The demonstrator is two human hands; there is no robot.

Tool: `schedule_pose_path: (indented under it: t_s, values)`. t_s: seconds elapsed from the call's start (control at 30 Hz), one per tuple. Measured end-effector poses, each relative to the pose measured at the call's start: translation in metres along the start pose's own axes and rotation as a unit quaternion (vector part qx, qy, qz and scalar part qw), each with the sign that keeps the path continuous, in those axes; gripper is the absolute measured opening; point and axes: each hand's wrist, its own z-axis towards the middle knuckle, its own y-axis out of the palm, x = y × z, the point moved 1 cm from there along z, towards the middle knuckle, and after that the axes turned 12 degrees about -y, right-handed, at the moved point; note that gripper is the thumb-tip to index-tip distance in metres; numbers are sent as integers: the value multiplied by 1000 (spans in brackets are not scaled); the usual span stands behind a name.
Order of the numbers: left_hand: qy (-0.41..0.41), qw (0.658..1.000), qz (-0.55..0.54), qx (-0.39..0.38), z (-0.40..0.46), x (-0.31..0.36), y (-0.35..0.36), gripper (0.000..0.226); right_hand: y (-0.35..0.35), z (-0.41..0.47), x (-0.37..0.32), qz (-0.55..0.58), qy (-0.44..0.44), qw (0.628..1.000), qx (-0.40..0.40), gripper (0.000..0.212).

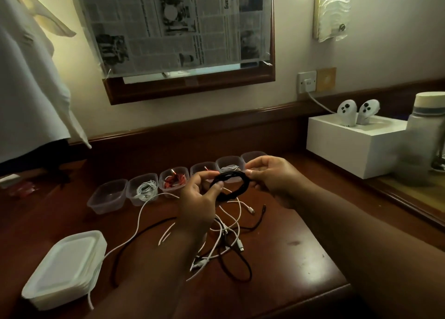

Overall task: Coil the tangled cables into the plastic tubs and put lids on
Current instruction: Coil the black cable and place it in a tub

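Both hands pinch a black cable coil (230,180), left hand (201,195) on its near-left edge, right hand (269,174) on its right; the empty tub (108,195) lies far left, nearer the left hand

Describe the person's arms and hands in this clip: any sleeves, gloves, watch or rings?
Both forearms are bare as far as the frame shows, with no sleeves in view. The left hand and right hand wear no gloves. No watch, bracelet or ring can be made out, though the dim light and blur would hide small items. Nails look short and unpainted.
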Motion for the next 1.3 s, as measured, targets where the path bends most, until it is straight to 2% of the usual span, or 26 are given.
schedule_pose_path:
  t_s: [0.17,0.27,0.3,0.37,0.43,0.47,0.53,0.63,0.77,0.9,1.0,1.17,1.27,1.3]
  values:
    - [10,988,131,-84,78,-15,6,22,-24,70,18,-140,-57,988,28,10]
    - [52,958,274,-67,129,-31,4,29,-42,127,39,-199,-83,974,70,15]
    - [74,935,342,-66,144,-38,5,32,-44,145,48,-217,-77,970,74,15]
    - [104,859,493,-93,171,-52,9,38,-40,177,68,-254,-60,963,66,14]
    - [113,790,588,-129,189,-64,13,46,-28,203,86,-286,-55,955,50,15]
    - [114,769,613,-140,197,-69,16,49,-21,215,95,-293,-56,954,44,15]
    - [117,749,636,-146,211,-78,20,53,-9,237,110,-306,-44,951,12,14]
    - [121,747,639,-140,226,-85,24,51,6,262,123,-378,-5,920,-103,9]
    - [120,752,632,-147,234,-88,23,43,21,282,130,-388,27,901,-193,21]
    - [129,757,623,-148,236,-88,24,40,33,294,143,-440,-7,868,-230,20]
    - [133,764,614,-144,236,-89,24,40,35,296,153,-474,-30,850,-229,15]
    - [137,767,608,-153,236,-90,23,41,27,286,161,-552,-72,798,-230,15]
    - [111,784,589,-161,236,-87,23,41,24,276,161,-591,-87,763,-249,27]
    - [100,797,574,-160,235,-85,23,40,22,274,160,-592,-84,761,-252,33]
